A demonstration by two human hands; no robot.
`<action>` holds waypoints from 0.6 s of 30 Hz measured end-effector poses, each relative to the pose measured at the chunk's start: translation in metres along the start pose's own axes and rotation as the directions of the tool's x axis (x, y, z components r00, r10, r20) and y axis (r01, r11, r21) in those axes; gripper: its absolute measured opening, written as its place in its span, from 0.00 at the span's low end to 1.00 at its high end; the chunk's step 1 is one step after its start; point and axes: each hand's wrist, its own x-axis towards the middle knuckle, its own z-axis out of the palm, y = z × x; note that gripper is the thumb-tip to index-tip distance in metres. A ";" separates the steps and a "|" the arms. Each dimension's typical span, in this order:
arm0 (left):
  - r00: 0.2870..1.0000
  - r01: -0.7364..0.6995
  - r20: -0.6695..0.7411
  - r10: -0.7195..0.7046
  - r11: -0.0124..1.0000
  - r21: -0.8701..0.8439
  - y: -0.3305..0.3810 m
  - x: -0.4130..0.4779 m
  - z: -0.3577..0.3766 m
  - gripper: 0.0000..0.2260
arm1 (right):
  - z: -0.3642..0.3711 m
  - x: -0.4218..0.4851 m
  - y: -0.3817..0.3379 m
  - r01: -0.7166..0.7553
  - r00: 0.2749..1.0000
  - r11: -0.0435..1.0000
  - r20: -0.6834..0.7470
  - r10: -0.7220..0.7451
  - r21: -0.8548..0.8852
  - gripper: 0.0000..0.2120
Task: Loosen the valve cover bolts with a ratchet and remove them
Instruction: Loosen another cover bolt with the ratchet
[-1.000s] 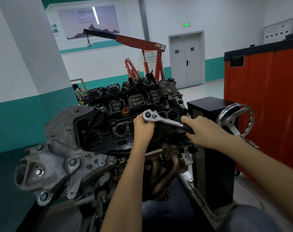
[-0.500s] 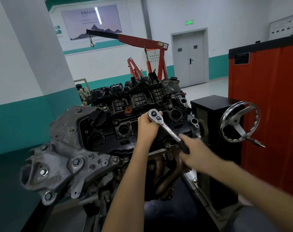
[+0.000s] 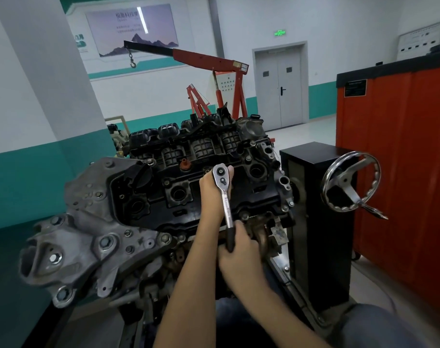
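Note:
An engine on a stand fills the middle, topped by a black valve cover (image 3: 188,194) with round plug wells and small bolts along its edges. A chrome ratchet (image 3: 225,197) stands on the cover's near middle, its head up top and its black handle pointing down toward me. My left hand (image 3: 211,189) is curled around the ratchet just under the head, hiding the socket and the bolt below. My right hand (image 3: 239,249) grips the black handle end, low in front of the exhaust manifold (image 3: 264,234).
A grey aluminium bracket (image 3: 88,237) juts out at the engine's left. A black stand column (image 3: 316,197) with a chrome handwheel (image 3: 349,182) sits right of the engine, beside an orange cabinet (image 3: 399,159). A red engine crane (image 3: 213,71) stands behind.
My right hand has swung the ratchet handle from pointing right, round and down toward me. My left hand stayed at the ratchet head.

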 end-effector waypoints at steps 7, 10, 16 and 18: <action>0.996 0.037 0.087 -0.033 0.998 -0.044 -0.004 0.004 -0.007 0.21 | -0.071 0.024 0.006 0.141 0.978 0.947 0.190 -0.088 -0.288 0.12; 0.994 0.024 0.110 -0.021 0.999 -0.022 0.002 0.002 -0.006 0.20 | -0.135 0.067 -0.010 0.283 0.940 0.791 0.320 -0.117 -0.542 0.13; 0.993 0.116 0.016 -0.114 0.979 -0.167 -0.003 0.000 -0.012 0.12 | -0.129 0.079 -0.022 0.364 0.931 0.562 0.272 -0.243 -0.743 0.09; 0.995 0.102 0.018 -0.100 0.982 -0.161 -0.003 -0.003 -0.008 0.17 | -0.099 0.045 -0.004 0.241 0.970 0.787 0.154 -0.187 -0.567 0.12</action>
